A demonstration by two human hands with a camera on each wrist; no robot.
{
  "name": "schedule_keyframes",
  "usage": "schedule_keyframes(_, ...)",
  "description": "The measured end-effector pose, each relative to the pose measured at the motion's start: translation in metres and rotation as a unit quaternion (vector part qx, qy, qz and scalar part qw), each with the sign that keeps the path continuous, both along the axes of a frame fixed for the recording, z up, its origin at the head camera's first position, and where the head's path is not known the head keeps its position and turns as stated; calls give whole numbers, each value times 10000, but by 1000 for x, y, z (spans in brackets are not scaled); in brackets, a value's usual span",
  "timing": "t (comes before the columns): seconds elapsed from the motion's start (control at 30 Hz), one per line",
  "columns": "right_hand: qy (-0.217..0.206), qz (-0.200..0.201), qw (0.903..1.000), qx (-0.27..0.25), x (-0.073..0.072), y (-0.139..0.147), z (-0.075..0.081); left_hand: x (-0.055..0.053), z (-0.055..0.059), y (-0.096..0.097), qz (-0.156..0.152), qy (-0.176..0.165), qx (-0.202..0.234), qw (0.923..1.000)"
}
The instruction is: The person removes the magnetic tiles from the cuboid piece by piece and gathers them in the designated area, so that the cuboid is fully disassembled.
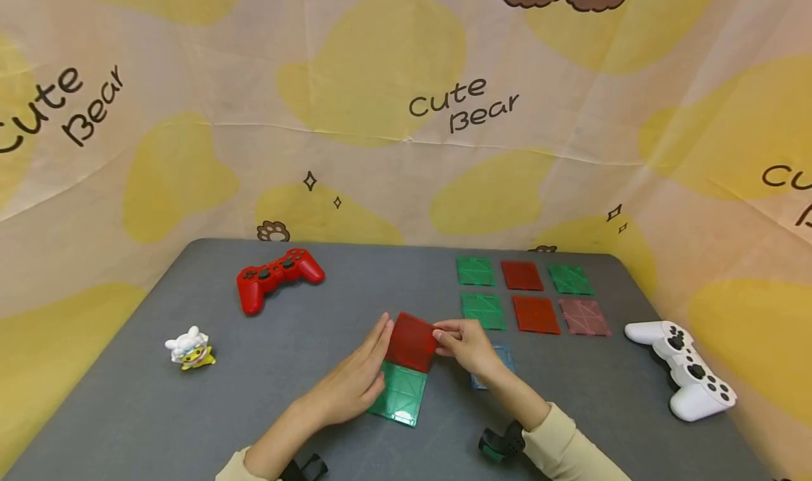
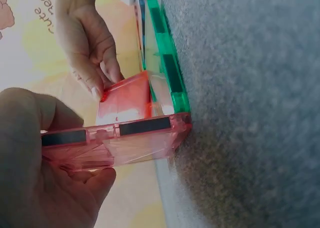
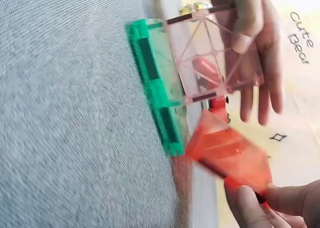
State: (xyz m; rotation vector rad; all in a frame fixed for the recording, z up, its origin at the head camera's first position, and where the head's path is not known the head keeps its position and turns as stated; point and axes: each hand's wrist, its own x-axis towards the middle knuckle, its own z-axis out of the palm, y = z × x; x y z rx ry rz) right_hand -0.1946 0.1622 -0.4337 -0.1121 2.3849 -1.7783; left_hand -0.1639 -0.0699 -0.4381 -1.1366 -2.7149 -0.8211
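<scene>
A translucent green magnetic tile (image 1: 401,394) lies flat on the grey table. My left hand (image 1: 349,384) holds a pink magnetic tile (image 3: 212,57) upright along the green tile's left edge, thumb on one face and straight fingers on the other. Between the fingertips and thumb of my right hand (image 1: 471,347) is a red magnetic tile (image 1: 411,343), pinched by its edge. It is tilted above the table, and its near corner comes close to the green tile's far edge. Seen from the left wrist, the pink tile (image 2: 145,143) meets the green one at the bottom.
Behind my right hand, a blue tile (image 1: 505,357) is partly covered. Several green, red and pink tiles, among them a red tile (image 1: 536,314), lie in two rows at the back right. A white controller (image 1: 688,372), a red controller (image 1: 279,278) and a small figurine (image 1: 191,348) lie around.
</scene>
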Motion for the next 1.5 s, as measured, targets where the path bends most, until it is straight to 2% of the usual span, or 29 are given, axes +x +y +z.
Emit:
schedule_keyframes(0.2, -245, -680, 9946, -746, -2, 15, 14, 4, 1, 0, 485, -267, 103, 9984)
schedule_keyframes(0.37, -102, -1197, 9812, -1513, -1, 48, 29, 6, -1, -1, 1014, -134, 392, 9940)
schedule_keyframes(0.5, -115, -1731, 9686, -1779, 3, 84, 37, 8, -2, -4, 1261, 4, 407, 9912)
schedule_keyframes(0.63, -345, -1874, 9669, -1697, 9, 124, 40, 7, -2, -7, 1306, -24, 388, 9907)
schedule_keyframes(0.73, -520, -1768, 9746, -1269, 13, 153, 39, 6, -1, -9, 1323, -157, 397, 9903)
schedule_keyframes(0.87, -770, -1334, 9874, -366, 17, 179, 32, 5, 0, -12, 1322, -421, 366, 9897)
schedule_keyframes(0.93, -853, -1111, 9901, 31, 19, 186, 27, 5, 0, -13, 1294, -540, 378, 9894)
schedule_keyframes(1.03, -879, -920, 9913, 347, 22, 192, 17, 4, 0, -15, 1245, -709, 482, 9885)
schedule_keyframes(1.17, -804, -920, 9899, 712, 24, 195, 7, 3, 0, -18, 1223, -860, 623, 9868)
schedule_keyframes(1.33, -872, -927, 9847, 1190, 25, 195, 5, 1, 0, -22, 1311, -1175, 694, 9819)
schedule_keyframes(1.43, -898, -935, 9760, 1748, 25, 195, 5, 0, 2, -23, 1489, -1287, 688, 9780)
schedule_keyframes(1.5, -834, -935, 9662, 2255, 27, 193, 6, -1, 3, -24, 1622, -1256, 671, 9764)
